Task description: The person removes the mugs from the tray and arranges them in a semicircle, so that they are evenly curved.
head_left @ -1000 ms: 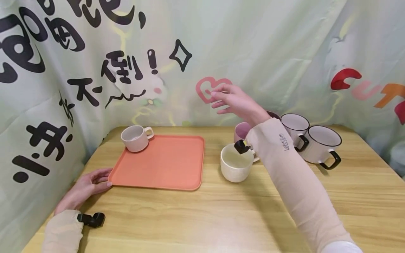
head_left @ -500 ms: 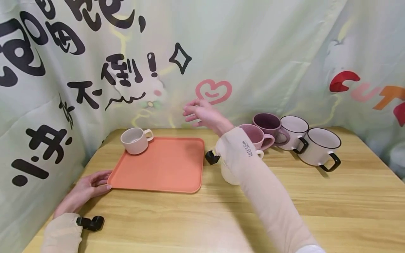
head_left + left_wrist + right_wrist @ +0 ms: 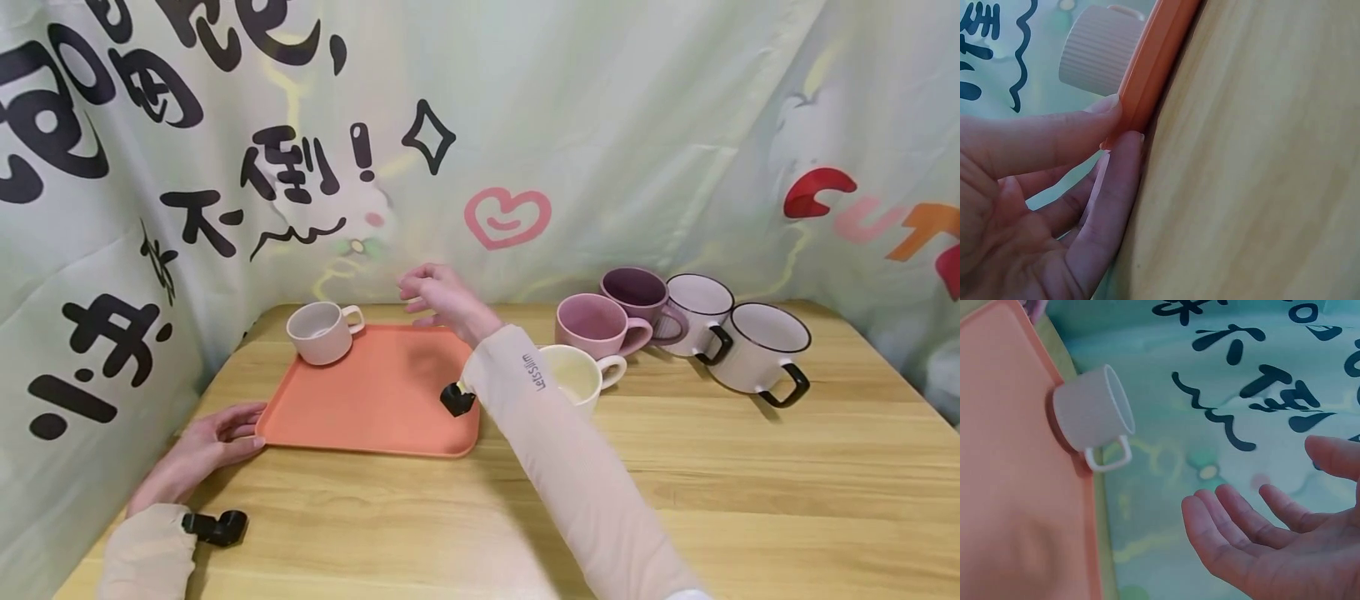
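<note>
An orange-pink tray (image 3: 375, 392) lies on the wooden table, with a light grey mug (image 3: 320, 333) standing in its back left corner, handle to the right. My left hand (image 3: 206, 442) pinches the tray's front left corner; the left wrist view shows the thumb (image 3: 1107, 105) on the rim and a finger (image 3: 1116, 187) against the side below. Above the tray's back right part hovers my right hand (image 3: 447, 302), fingers loosely bent and holding nothing. The right wrist view shows the grey mug (image 3: 1092, 409) well apart from those fingers.
Right of the tray stands a cream mug (image 3: 573, 375), partly behind my right sleeve. Beyond it are a pink mug (image 3: 592, 325), a dark purple mug (image 3: 633, 292) and two white mugs with black handles, one nearer (image 3: 757, 350). A printed curtain (image 3: 615, 125) hangs behind the table.
My right hand has moved left and down, from over the mugs to over the tray, uncovering the pink and purple mugs. The left hand stays at the tray's corner.
</note>
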Demonstrator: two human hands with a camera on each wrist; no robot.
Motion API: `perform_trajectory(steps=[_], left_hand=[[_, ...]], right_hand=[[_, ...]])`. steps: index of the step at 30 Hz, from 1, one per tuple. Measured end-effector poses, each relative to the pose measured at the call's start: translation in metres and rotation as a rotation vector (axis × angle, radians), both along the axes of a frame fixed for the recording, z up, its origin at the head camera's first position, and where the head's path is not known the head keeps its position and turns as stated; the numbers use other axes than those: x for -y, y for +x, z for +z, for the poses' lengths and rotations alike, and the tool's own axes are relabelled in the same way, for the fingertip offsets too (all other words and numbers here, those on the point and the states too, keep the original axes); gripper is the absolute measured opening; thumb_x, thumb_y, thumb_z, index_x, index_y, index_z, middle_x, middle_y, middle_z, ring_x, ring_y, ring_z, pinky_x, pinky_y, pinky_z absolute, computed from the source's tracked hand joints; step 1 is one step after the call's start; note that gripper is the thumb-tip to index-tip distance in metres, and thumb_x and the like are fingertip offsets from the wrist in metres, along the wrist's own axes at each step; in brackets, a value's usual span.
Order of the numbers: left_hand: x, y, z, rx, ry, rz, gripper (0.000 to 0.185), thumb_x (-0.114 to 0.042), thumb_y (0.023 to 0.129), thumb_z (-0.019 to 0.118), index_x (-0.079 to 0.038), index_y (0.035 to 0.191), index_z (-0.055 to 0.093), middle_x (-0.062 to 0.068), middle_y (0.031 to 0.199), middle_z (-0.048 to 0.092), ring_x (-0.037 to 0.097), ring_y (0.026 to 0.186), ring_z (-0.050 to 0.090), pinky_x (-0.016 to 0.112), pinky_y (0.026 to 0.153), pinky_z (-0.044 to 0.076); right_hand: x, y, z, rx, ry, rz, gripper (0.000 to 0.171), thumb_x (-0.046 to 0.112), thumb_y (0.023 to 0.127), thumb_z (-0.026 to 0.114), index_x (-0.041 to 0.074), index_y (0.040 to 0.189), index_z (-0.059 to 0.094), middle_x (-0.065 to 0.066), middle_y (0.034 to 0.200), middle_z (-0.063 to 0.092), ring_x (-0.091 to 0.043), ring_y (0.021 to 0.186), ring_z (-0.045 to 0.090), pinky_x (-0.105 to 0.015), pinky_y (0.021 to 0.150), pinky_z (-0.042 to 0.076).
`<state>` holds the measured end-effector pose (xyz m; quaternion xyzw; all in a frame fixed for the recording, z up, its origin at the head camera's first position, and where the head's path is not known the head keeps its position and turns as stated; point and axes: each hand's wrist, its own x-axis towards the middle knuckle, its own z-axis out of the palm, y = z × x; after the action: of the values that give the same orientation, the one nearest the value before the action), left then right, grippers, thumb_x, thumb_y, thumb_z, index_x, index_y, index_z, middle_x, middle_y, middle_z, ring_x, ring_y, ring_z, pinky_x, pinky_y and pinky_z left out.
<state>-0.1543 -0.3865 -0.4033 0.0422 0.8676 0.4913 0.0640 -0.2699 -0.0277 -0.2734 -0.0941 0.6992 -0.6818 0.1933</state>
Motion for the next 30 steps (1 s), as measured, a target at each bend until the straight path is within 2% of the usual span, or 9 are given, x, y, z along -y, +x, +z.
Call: perform_trajectory(steps=[4,9,14,19,26,30], left_hand=[[0.001,-0.001,0.002,-0.005,-0.004,-0.011,0.063,-0.006,0.095,0.07,0.018,0.144,0.039,0.039,0.137,0.049,-0.002,0.101,0.062,0.018,0.082,0.053],[0.001,-0.001,0.003,-0.006,-0.008,0.009,0.064,-0.007,0.095,0.071,0.018,0.145,0.038,0.038,0.137,0.05,-0.005,0.099,0.06,0.018,0.082,0.053],[0.0,0.0,0.0,0.017,-0.017,0.025,0.067,-0.007,0.095,0.072,0.018,0.146,0.037,0.038,0.139,0.048,-0.007,0.099,0.059,0.017,0.082,0.052],[-0.001,-0.002,0.0,0.003,-0.01,0.003,0.064,-0.007,0.095,0.071,0.017,0.145,0.038,0.038,0.138,0.049,-0.007,0.1,0.059,0.017,0.082,0.052],[0.002,-0.002,-0.002,0.016,0.002,0.01,0.066,-0.007,0.095,0.071,0.017,0.147,0.036,0.037,0.14,0.048,-0.004,0.101,0.061,0.018,0.083,0.053],[0.002,-0.001,-0.002,0.02,-0.005,0.013,0.067,-0.007,0.095,0.071,0.017,0.147,0.035,0.038,0.14,0.047,-0.006,0.101,0.06,0.018,0.083,0.053]], right_hand=[[0.009,0.002,-0.005,0.027,-0.017,-0.002,0.03,0.019,0.105,0.056,0.0,0.128,0.052,-0.013,0.119,0.058,-0.031,0.11,0.058,-0.046,0.098,0.051],[0.02,0.004,-0.012,0.035,-0.039,-0.015,0.026,0.016,0.105,0.056,-0.001,0.124,0.053,-0.015,0.121,0.058,-0.03,0.106,0.058,-0.048,0.098,0.051],[0.03,0.004,-0.024,0.067,-0.061,0.004,0.029,0.015,0.104,0.057,-0.002,0.127,0.053,-0.018,0.132,0.057,-0.036,0.121,0.056,-0.05,0.103,0.048],[0.038,0.001,-0.035,0.089,-0.068,0.021,0.037,0.018,0.104,0.06,-0.001,0.134,0.051,-0.014,0.14,0.054,-0.037,0.129,0.052,-0.048,0.105,0.046],[0.058,-0.007,-0.05,0.119,-0.082,0.033,0.041,0.014,0.103,0.059,-0.004,0.138,0.047,-0.02,0.14,0.053,-0.041,0.13,0.05,-0.052,0.108,0.042],[0.065,-0.01,-0.057,0.117,-0.068,0.039,0.042,0.014,0.103,0.059,-0.004,0.139,0.047,-0.017,0.134,0.055,-0.044,0.132,0.047,-0.053,0.108,0.043]])
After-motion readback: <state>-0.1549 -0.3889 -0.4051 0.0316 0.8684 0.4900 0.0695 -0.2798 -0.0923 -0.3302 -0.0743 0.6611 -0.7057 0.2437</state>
